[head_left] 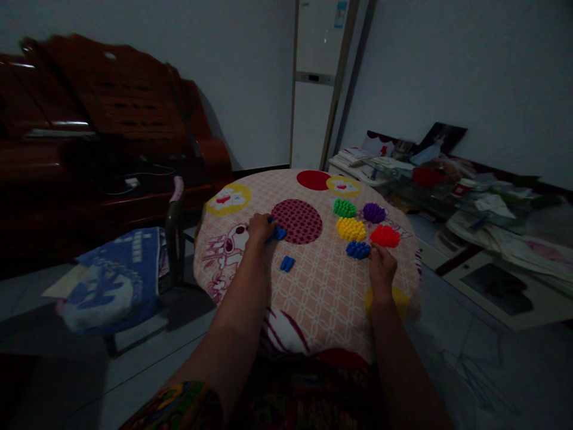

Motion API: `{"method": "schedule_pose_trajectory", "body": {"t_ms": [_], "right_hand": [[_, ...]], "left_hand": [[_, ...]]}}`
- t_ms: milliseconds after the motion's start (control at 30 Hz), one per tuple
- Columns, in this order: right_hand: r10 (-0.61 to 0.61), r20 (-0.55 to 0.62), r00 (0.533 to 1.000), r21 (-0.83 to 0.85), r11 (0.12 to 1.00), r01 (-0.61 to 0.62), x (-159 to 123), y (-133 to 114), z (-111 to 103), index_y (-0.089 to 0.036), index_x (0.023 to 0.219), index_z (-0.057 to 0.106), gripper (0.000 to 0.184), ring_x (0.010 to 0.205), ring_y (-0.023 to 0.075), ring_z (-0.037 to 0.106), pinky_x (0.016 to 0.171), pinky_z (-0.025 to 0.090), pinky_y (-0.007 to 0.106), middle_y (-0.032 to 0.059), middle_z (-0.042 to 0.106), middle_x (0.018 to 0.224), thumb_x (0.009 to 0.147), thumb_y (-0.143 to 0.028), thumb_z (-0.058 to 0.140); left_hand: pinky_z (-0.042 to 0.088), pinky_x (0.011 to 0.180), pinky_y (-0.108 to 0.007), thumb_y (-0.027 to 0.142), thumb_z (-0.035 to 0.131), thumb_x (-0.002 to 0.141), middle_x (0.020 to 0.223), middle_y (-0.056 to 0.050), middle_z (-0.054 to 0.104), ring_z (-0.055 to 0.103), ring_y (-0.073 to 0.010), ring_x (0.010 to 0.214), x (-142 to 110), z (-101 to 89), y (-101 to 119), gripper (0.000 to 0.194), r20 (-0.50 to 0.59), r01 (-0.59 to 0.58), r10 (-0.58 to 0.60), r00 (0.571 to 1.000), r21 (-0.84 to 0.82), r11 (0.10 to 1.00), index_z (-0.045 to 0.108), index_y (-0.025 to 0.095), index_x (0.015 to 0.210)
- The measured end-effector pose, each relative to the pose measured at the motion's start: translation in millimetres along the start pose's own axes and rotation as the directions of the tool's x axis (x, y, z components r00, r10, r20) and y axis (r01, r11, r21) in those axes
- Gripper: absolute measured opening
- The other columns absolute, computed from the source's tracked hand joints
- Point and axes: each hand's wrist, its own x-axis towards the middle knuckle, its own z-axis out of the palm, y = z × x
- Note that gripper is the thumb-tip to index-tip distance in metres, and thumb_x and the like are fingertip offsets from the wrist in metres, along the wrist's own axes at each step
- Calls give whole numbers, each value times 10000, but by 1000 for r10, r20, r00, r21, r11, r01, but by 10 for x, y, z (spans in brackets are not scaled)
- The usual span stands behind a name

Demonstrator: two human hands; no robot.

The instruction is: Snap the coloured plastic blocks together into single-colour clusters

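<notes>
My left hand [260,227] rests on the cloth with its fingers curled over small blue pieces [280,233]; the fingertips are partly hidden. Nearer me lie a few more blue pieces [287,263]. Over on the right, my right hand [383,269] is closed in a pinch against the edge of a blue cluster of beadlike pieces [357,249]. What is between those fingers is too small to make out. Around that cluster sit similar clusters: yellow [351,229], green [344,208], purple [374,212] and red [385,236].
A patterned cloth covers the round table [322,280]. To the left stand a chair [176,239] with a blue cloth bag [120,280] and a wooden sofa [120,101]. A cluttered glass-topped stand [430,197] is on the right, with a tall white appliance [316,113] behind.
</notes>
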Motion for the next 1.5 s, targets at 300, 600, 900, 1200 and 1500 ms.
{"method": "schedule_pose_trajectory", "body": {"t_ms": [300,600,900,1200,1500], "right_hand": [[16,-1,1000,-3,1000,-16,0,-41,10,-162,1035,789,462,961,294,700,914,539,460,124,773,1016,822,-444,491],[-9,5,1000,16,1000,9,-17,-57,0,-146,1059,776,467,977,311,701,916,541,479,139,765,1057,834,-446,497],[-11,7,1000,3,1000,11,-19,-87,-6,-156,1046,785,451,939,283,702,914,536,441,118,774,1024,840,-439,500],[-1,4,1000,4,1000,1,-25,-110,5,-146,1057,781,456,974,286,703,923,538,444,129,771,1042,848,-437,501],[-3,10,1000,1,1000,3,-24,-112,4,-159,1058,778,465,960,288,703,922,541,442,115,774,1037,847,-459,491]], "left_hand": [[489,1051,-328,224,589,893,1195,-66,750,659,-223,1150,-168,559,680,297,288,-319,328,900,-80,944,769,197,1128],[574,875,-327,132,520,824,1045,-74,780,708,-191,945,-42,423,596,369,53,-279,335,941,-444,852,749,155,1113],[431,645,-247,352,742,749,723,-22,720,653,-181,715,-388,328,858,181,443,-482,484,755,-125,867,754,172,764],[501,785,-280,185,682,776,961,-56,726,660,-192,860,-565,493,1121,251,300,-560,599,743,-211,801,691,179,1027],[482,994,-358,137,591,793,1133,-84,689,622,-226,1082,-788,640,1365,394,228,-679,768,599,-364,637,678,202,1172]]}}
